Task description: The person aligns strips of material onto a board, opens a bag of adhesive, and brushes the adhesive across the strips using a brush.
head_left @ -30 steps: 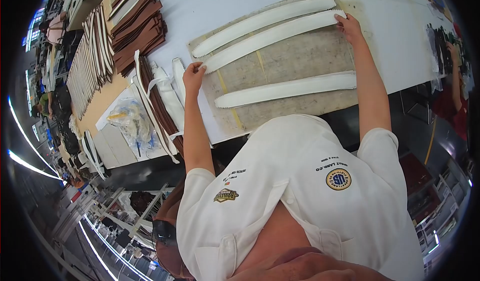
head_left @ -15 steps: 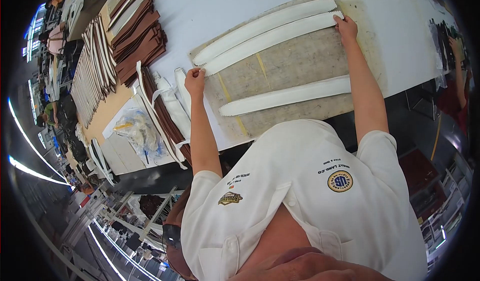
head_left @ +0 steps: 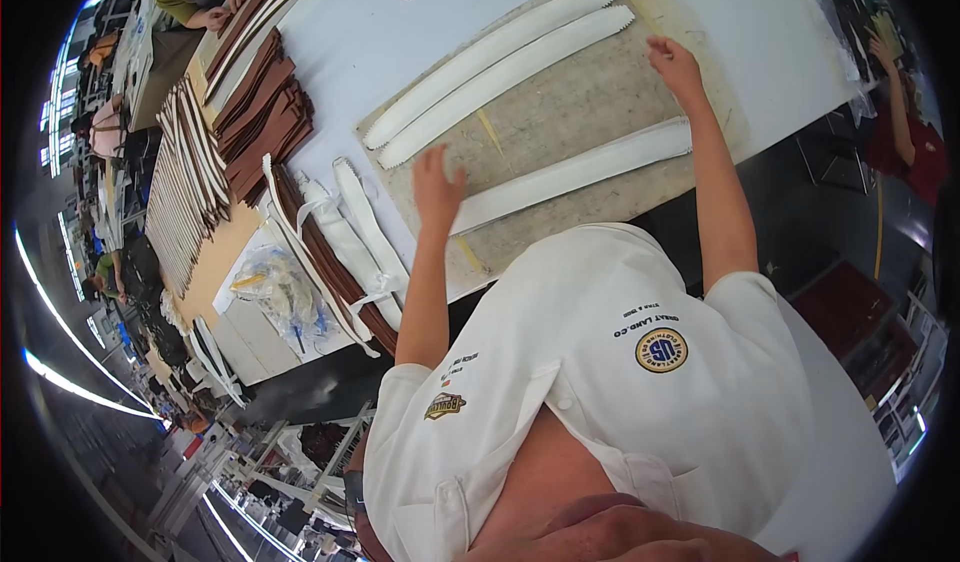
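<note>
Two hands, holding nothing.
The blurry left hand (head_left: 438, 192), fingers spread, hides one end of the near white strip (head_left: 570, 176). The right hand (head_left: 676, 70) is half open.

"What sort of place is this?"
"A factory workshop: white strips (head_left: 575, 176) across a worktable (head_left: 770, 62), brown strips (head_left: 262, 112) stacked left, a co-worker's hands (head_left: 217, 19) far left, tube lights (head_left: 90, 387) beyond."

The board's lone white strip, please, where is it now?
In the head view, the white strip lies on the near side of the grey board, right of the left hand.
</note>
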`<state>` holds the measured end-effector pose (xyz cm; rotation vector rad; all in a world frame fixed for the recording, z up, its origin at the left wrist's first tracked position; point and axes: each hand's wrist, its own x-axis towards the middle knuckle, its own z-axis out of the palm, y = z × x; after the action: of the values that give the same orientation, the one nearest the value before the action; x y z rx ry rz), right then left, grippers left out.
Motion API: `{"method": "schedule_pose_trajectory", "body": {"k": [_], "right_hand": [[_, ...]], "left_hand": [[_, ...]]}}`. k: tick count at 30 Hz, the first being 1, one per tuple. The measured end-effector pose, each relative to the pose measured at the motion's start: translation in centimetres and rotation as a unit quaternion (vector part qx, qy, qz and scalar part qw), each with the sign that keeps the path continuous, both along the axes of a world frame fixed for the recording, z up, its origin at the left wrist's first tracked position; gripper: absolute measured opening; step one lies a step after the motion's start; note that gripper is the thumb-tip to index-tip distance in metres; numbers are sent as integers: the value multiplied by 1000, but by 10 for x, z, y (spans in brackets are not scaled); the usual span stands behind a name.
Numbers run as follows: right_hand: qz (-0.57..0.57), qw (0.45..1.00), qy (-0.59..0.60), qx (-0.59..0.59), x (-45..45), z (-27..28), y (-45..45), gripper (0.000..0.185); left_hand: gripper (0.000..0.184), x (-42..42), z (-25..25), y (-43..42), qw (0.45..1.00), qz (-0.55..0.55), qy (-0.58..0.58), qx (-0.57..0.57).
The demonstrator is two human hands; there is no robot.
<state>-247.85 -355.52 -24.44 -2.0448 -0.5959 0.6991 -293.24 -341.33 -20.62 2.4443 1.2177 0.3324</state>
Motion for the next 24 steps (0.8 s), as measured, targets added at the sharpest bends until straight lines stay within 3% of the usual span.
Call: {"method": "schedule_pose_trajectory", "body": {"k": [3, 6, 8, 12, 17, 21, 23, 24], "right_hand": [[85, 993, -52, -55, -34, 17, -70, 36], [149, 970, -175, -80, -65, 12, -127, 42], [206, 931, -293, -75, -82, 9, -146, 47], [195, 934, -287, -84, -94, 21, -147, 55], [218, 908, -345, -91, -88, 34, -136, 56], [218, 900, -371, -66, -78, 32, -140, 45], [230, 896, -375, -59, -61, 23, -147, 37], [204, 952, -218, -69, -49, 19, -147, 33]], "left_hand": [[56, 25, -3, -72, 989, -97, -19, -110], [55, 27, -18, -105, 991, -128, 29, 29], [56, 24, -19, -111, 988, -134, 40, 64], [43, 23, -12, -115, 983, -145, 21, 106], [29, 7, -21, -117, 978, -192, 44, 69], [26, -16, -18, -115, 981, -153, 118, 7], [23, -33, -9, -107, 986, -110, 96, -78], [22, -41, -3, -100, 985, -87, 86, -120]]}}
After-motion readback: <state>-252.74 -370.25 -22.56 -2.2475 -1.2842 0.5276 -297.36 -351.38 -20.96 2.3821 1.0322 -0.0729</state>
